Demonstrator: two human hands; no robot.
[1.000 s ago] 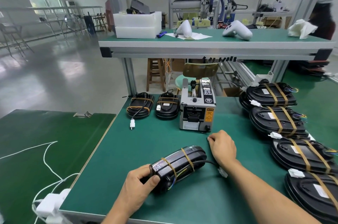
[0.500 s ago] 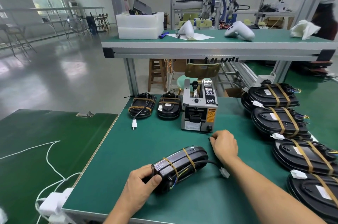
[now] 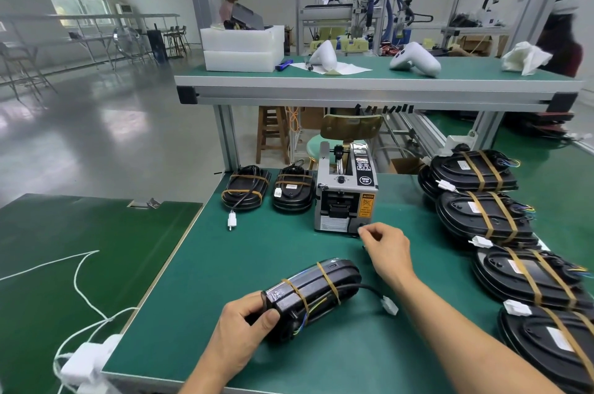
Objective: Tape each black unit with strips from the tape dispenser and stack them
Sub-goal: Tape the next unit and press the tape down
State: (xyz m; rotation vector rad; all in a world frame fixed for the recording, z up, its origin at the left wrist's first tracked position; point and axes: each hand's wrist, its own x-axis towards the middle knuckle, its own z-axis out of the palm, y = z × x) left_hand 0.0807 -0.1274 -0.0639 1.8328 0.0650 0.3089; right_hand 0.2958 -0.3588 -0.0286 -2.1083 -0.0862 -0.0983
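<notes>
The black unit [image 3: 313, 295] lies on the green table [image 3: 225, 265] in front of the person, tipped up on its edge, its long axis running from near-left to far-right, two tan tape bands already across it. The left hand [image 3: 239, 331] is the grip on it: fingers and thumb are curled round the near-left end, holding it steady. Its cable leaves the far-right end and stops at a white connector [image 3: 390, 306] on the table. The right hand [image 3: 387, 250] is off the unit, up beside its far end and just in front of the tape dispenser [image 3: 345, 197]; its fingers are curled, fingertips close to the dispenser's lower right corner, and whether they pinch a strip cannot be told. So the dispenser stands beyond the unit's far end, nearest the right hand, which looks best placed to draw tape while the left keeps the unit presented. Taped units [image 3: 482, 197] are piled along the right edge, well apart from the left hand
</notes>
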